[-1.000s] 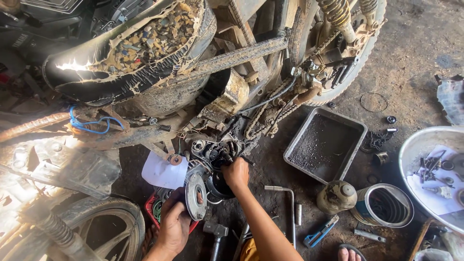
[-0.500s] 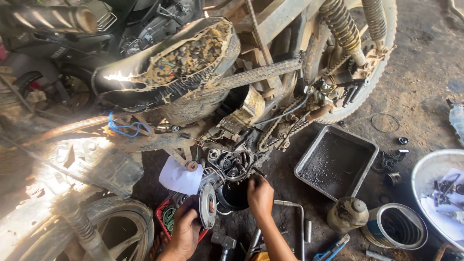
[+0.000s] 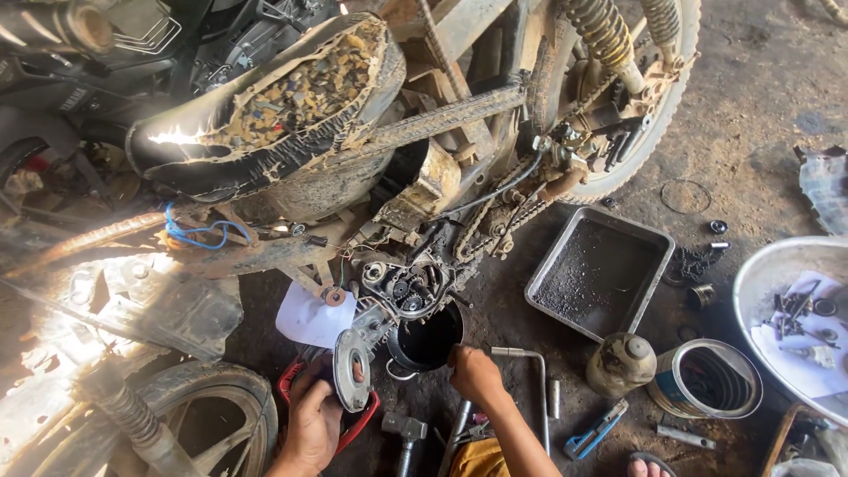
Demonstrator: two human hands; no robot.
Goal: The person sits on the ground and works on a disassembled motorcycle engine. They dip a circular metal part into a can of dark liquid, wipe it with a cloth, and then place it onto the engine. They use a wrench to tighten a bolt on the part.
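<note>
the left hand (image 3: pixel 311 424) grasps a round metal engine cover (image 3: pixel 352 369) by its lower edge, holding it upright just left of a dark pan (image 3: pixel 427 338) of black oil. the right hand (image 3: pixel 475 373) is closed on the pan's near rim, fingers curled over the edge. the pan sits on the dirt floor right under the opened engine (image 3: pixel 408 287) of a muddy motorcycle (image 3: pixel 291 124). compared with half a second ago both hands sit in the same places on cover and pan; the view has swung a little, so the grey metal tray (image 3: pixel 601 269) to the right now shows whole. a white sheet (image 3: pixel 309 320) lies beside the cover, a bent wrench (image 3: pixel 528 371) just right of the right hand, and a dirty oil bottle (image 3: pixel 621 364) stands near a round tin (image 3: pixel 705 380).
</note>
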